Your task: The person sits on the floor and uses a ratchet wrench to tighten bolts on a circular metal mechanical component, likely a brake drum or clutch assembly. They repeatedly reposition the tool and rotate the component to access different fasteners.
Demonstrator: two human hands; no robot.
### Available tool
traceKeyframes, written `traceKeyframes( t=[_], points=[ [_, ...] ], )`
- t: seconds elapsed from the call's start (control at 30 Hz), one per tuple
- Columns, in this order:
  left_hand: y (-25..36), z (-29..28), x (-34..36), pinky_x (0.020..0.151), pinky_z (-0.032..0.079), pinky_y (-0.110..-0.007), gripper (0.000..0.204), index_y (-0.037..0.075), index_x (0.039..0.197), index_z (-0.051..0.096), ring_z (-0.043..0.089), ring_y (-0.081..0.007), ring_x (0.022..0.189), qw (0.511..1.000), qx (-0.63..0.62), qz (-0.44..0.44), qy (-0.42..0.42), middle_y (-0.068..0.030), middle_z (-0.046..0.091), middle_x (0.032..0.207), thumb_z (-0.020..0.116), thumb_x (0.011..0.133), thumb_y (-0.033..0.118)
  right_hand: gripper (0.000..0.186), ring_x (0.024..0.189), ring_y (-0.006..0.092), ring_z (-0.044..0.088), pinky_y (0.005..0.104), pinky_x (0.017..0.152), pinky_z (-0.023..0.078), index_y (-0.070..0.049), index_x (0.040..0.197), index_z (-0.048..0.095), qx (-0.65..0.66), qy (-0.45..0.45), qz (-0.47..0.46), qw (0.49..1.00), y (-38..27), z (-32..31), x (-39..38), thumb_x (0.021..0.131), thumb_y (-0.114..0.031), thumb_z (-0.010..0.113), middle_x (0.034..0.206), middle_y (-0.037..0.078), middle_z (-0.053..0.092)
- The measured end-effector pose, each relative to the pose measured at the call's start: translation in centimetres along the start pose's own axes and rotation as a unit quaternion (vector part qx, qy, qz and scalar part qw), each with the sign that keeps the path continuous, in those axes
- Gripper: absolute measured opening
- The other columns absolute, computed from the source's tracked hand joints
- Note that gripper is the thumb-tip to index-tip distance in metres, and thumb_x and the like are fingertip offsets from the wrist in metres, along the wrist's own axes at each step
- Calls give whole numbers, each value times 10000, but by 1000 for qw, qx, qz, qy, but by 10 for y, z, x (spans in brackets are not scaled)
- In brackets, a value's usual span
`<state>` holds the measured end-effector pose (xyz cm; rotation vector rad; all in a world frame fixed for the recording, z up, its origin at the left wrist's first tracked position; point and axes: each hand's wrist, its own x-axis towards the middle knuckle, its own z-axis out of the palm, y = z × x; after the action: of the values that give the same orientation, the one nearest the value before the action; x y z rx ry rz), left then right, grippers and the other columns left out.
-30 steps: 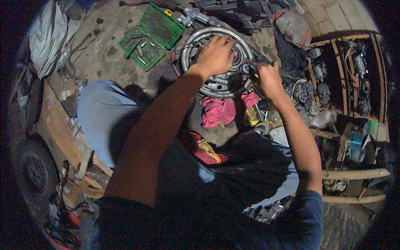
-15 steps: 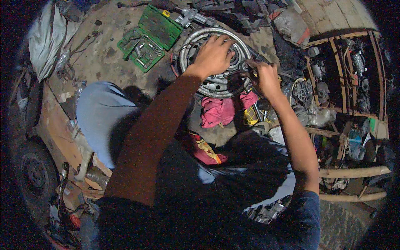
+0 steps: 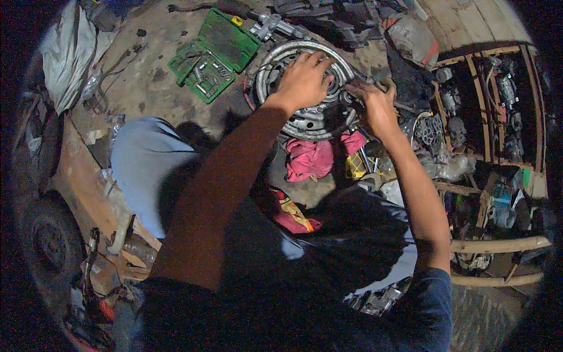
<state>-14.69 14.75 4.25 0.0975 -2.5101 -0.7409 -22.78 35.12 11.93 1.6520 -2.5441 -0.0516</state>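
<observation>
A round silver wheel rim (image 3: 262, 76) lies flat on the floor in front of me, with metal parts in its middle. My left hand (image 3: 304, 81) rests across these parts, its fingers spread and bent slightly downward. At the rim's right edge is my right hand (image 3: 373, 104), its fingers curled in beside a small round metal piece. What it grips is dark and mostly hidden by the fingers. Crumpled pink cloth (image 3: 309, 159) lies against the near side of the rim.
An open green socket case (image 3: 230, 46) lies left of the rim, a metal cylinder-like part (image 3: 274, 26) behind it. A yellow patterned box (image 3: 355, 166) stands near the cloth. Wooden racks (image 3: 475, 105) with metal parts line the right. A tyre (image 3: 51, 240) is at the left.
My right hand has turned a little, its fingers shifting at the rim's right edge. My left hand stays on the parts. The whole view has shifted slightly.
</observation>
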Motion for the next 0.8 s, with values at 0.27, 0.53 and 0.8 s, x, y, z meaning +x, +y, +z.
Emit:
traceKeyframes(
  t=[0.27, 0.53, 0.8],
  points=[
    [-3, 2, -3, 1033, 469, -495, 401, 107, 1293, 626, 537, -379, 1230, 1000, -10, 6, 21, -158, 575, 1337, 633, 927, 269, 417, 815, 449, 678, 471, 734, 528, 17, 1118, 707, 167, -55, 139, 975, -20, -8, 0, 857, -298, 783, 833, 266, 688],
    [1, -5, 0, 1102, 410, -512, 441, 115, 1354, 584, 503, -421, 1290, 999, -27, -16, -31, -201, 543, 1402, 600, 955, 304, 453, 794, 409, 699, 453, 738, 530, 2, 1182, 703, 34, 116, -20, 992, -5, 10, -6, 849, -291, 795, 791, 256, 677],
    [-1, 2, 0, 1015, 480, -489, 406, 106, 1297, 623, 545, -374, 1215, 1000, -7, 13, 24, -154, 579, 1332, 634, 923, 261, 387, 680, 419, 657, 472, 630, 484, 25, 990, 742, 214, 13, 164, 963, -26, -9, -5, 853, -332, 802, 750, 245, 667]
  ],
)
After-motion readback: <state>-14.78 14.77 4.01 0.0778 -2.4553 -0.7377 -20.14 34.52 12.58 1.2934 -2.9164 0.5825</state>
